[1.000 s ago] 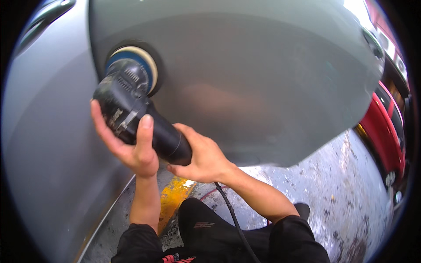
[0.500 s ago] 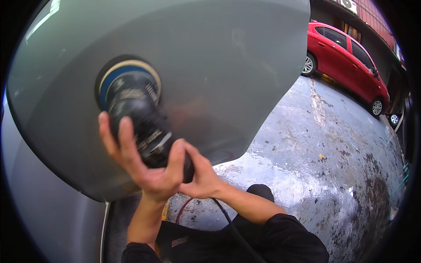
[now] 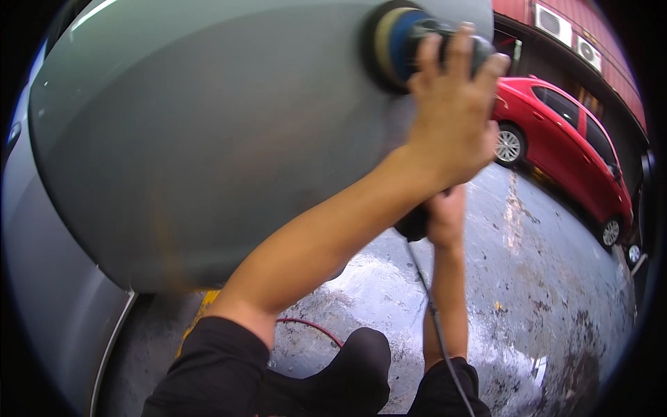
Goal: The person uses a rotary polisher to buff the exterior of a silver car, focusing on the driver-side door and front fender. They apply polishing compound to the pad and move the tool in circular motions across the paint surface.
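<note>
A black power polisher (image 3: pixel 401 43) with a blue backing plate and a pale pad is pressed on its side against a grey car door panel (image 3: pixel 222 146), near the panel's right edge. Over the front of the tool's body lies my left hand (image 3: pixel 455 115), fingers spread around it and slightly blurred. My right hand (image 3: pixel 448 212) grips the rear handle, lower down, mostly behind the left forearm. From the handle's end a dark cord (image 3: pixel 432 299) runs down between my arms. Faint hazy patches and reflections show on the panel.
A red car (image 3: pixel 563 139) is parked at the right, by a building wall with two outdoor air-conditioner units (image 3: pixel 554 24). The floor (image 3: pixel 517 278) is blue-grey, worn and stained. A red hose (image 3: pixel 313 324) lies near my knee. More grey bodywork (image 3: pixel 48 278) stands at the left.
Both hands have carried the polisher across the panel from the left-middle to the upper right edge. The view has shifted a little, and the red car sits lower.
</note>
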The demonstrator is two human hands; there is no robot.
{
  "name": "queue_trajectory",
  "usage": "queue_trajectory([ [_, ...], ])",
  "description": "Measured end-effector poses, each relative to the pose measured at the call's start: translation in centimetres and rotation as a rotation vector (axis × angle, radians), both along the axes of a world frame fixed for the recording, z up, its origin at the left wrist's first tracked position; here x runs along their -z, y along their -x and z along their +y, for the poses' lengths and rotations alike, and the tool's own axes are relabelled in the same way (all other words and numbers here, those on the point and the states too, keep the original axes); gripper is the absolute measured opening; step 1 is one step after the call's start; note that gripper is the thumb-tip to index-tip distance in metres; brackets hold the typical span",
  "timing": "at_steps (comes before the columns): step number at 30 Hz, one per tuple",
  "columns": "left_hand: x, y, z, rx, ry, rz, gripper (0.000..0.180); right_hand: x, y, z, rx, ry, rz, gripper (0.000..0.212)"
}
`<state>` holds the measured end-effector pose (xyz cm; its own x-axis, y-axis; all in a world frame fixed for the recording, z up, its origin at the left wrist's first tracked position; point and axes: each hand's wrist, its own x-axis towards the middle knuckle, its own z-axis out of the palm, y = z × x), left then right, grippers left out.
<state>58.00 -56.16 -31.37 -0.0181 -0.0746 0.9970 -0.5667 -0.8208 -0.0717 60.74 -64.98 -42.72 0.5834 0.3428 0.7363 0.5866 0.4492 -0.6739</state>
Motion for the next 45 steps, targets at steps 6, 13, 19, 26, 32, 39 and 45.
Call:
queue_trajectory([
  [6, 1.6, -4.8, -5.1, 0.141, -0.058, 0.073, 0.074, 4.3, -4.0, -3.0, 0.213, -0.153, 0.104, 0.059],
  [13, 13.1, 2.2, -0.3, 0.224, 0.04, 0.23, 0.084, 14.3, 5.0, -1.2, 0.396, 0.13, 0.09, 0.07],
  [19, 22.8, 11.8, 9.7, 0.036, 0.169, 0.141, 0.081, 20.4, 10.0, 4.3, 0.24, 0.416, 0.046, 0.085],
  [26, 29.4, 12.8, 8.8, -0.1, 0.305, 0.093, 0.081, 20.2, 8.5, 2.1, 0.243, 0.625, -0.173, 0.089],
  [32, 27.0, 4.5, -1.7, 0.292, 0.303, 0.109, 0.088, 23.3, 5.4, -4.4, 0.206, 0.254, 0.274, 0.081],
  [39, 31.1, 9.9, 2.0, 0.348, 0.436, 0.152, 0.103, 28.4, 8.6, -1.1, 0.193, 0.32, 0.269, 0.081],
  [45, 31.0, 19.0, 12.9, 0.15, 0.706, 0.038, 0.097, 29.1, 12.3, 6.5, 0.003, 0.522, 0.051, 0.082],
])
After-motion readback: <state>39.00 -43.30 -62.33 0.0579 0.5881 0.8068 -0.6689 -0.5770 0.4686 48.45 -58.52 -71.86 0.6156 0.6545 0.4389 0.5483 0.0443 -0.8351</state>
